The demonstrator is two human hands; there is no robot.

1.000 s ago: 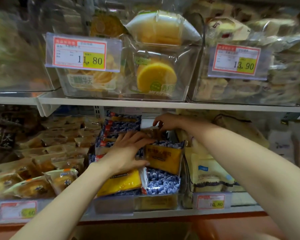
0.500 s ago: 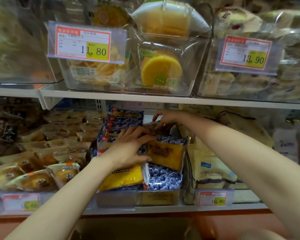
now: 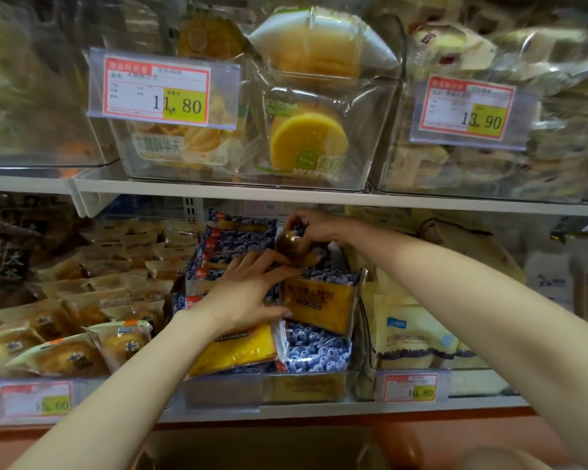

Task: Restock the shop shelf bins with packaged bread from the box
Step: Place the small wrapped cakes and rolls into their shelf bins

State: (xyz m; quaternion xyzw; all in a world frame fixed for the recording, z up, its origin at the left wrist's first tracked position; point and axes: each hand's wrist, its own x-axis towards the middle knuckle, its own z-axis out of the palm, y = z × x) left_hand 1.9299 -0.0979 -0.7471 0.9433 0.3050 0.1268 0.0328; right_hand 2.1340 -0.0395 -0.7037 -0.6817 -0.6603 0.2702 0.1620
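Blueberry-print bread packs (image 3: 314,349) fill a clear bin (image 3: 269,388) on the lower shelf, some standing upright, some lying flat. My left hand (image 3: 248,293) rests with spread fingers on the packs in the bin's middle, its thumb against an upright yellow-windowed pack (image 3: 319,305). Deep at the back of the bin, my right hand (image 3: 314,225) pinches the top of a bread pack (image 3: 294,247) with a brown glossy window, lifted above the others. The box is a dim shape (image 3: 252,449) at the bottom edge.
A bin of pale bun packs (image 3: 65,337) stands to the left, white bags (image 3: 418,337) to the right. The upper shelf edge (image 3: 286,198) hangs just over my right hand, with clear bins of round cakes (image 3: 306,144) and price tags above.
My right hand has raised the brown-windowed pack at the back of the bin so it now shows. My left hand has stayed on the packs with small shifts.
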